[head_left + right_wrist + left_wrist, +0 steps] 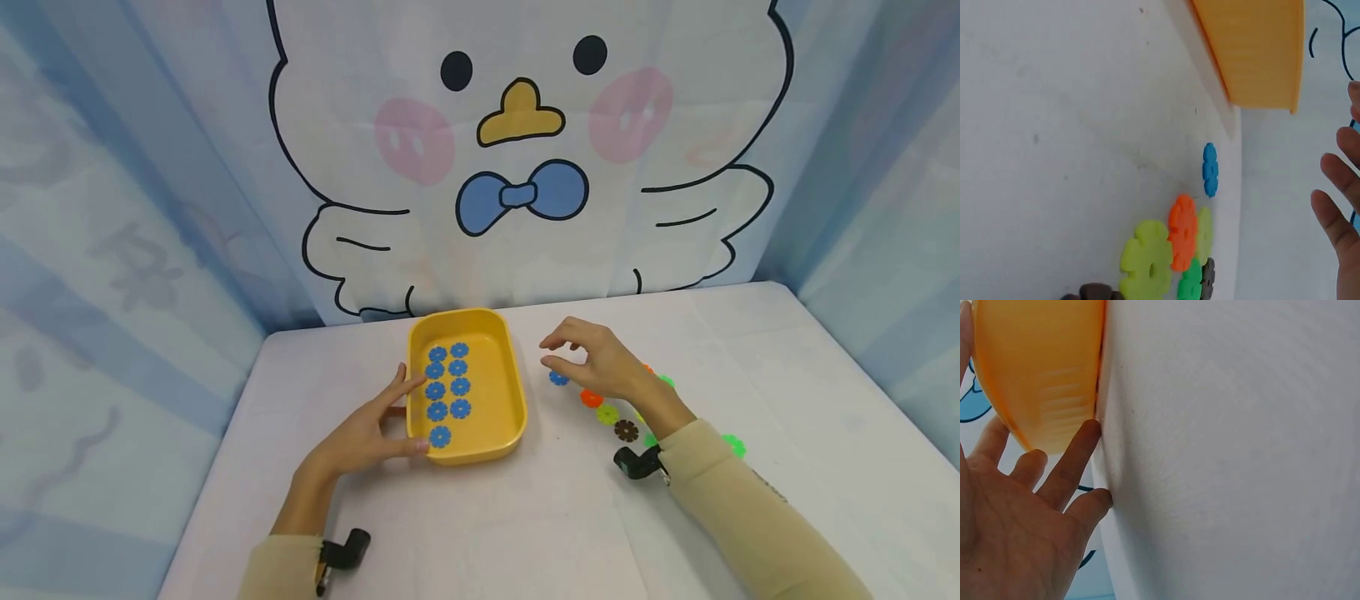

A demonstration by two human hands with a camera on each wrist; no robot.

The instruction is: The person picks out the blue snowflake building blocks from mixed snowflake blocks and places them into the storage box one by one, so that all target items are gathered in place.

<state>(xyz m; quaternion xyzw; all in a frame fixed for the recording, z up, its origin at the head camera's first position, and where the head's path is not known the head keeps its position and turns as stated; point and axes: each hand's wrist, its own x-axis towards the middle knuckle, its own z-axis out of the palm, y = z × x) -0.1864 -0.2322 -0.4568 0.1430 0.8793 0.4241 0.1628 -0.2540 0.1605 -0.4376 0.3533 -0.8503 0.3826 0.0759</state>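
My left hand (363, 435) rests on the left side of a yellow tray (504, 392); its index finger and thumb reach over the rim. In the left wrist view the other fingers spread beside the tray's outer wall (1054, 356). Inside the tray, several blue flower-shaped plastic pieces (460, 386) stand in two columns on the left half. My right hand (600, 360) hovers to the right of the tray with thumb and index finger apart and nothing seen between them. Beneath it on the table lies a single blue flower piece (558, 378), also visible in the right wrist view.
Orange (592, 399), yellow-green (607, 414), brown (626, 430) and green (734, 446) flower pieces lie under and around the right forearm, which partly covers them. The white table (510, 533) meets a printed curtain (525, 258) at the back.
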